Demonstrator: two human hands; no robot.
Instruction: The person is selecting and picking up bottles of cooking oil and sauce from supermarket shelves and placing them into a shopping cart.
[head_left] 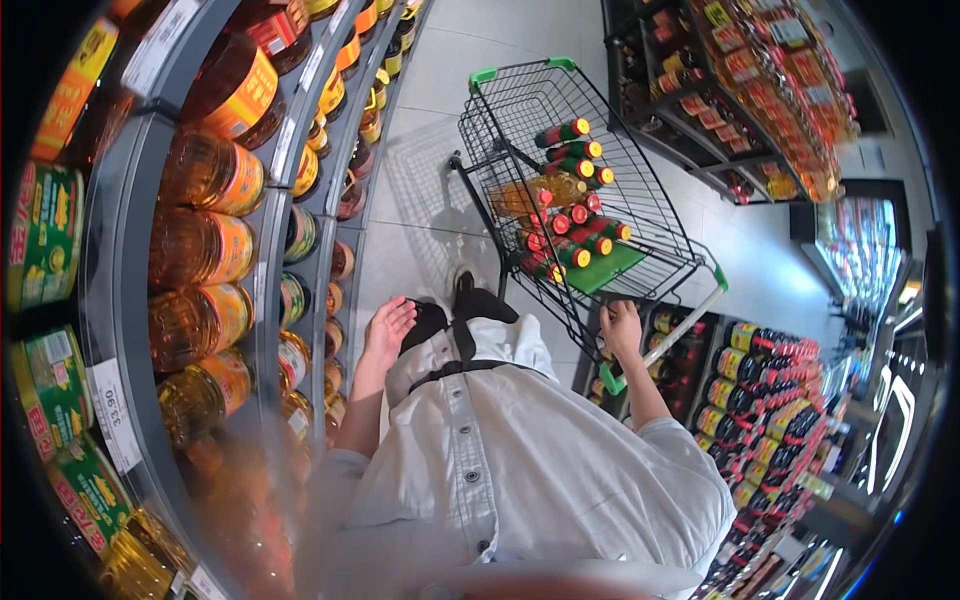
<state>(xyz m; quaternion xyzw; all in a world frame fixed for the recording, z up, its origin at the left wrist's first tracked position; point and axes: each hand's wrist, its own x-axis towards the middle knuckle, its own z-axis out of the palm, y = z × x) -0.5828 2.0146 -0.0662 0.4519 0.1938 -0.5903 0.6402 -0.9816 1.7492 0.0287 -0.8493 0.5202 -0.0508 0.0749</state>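
Head view shows two hands [389, 331] [621, 328], one shopping cart [610, 272].

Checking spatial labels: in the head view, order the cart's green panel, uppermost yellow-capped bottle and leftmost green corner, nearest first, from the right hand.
1. Green panel, handle end.
2. Uppermost yellow-capped bottle, beyond the panel.
3. Leftmost green corner, far end.

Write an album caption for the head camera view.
Left hand open near shelved amber bottles, right hand at a wire cart carrying bright-capped bottles.
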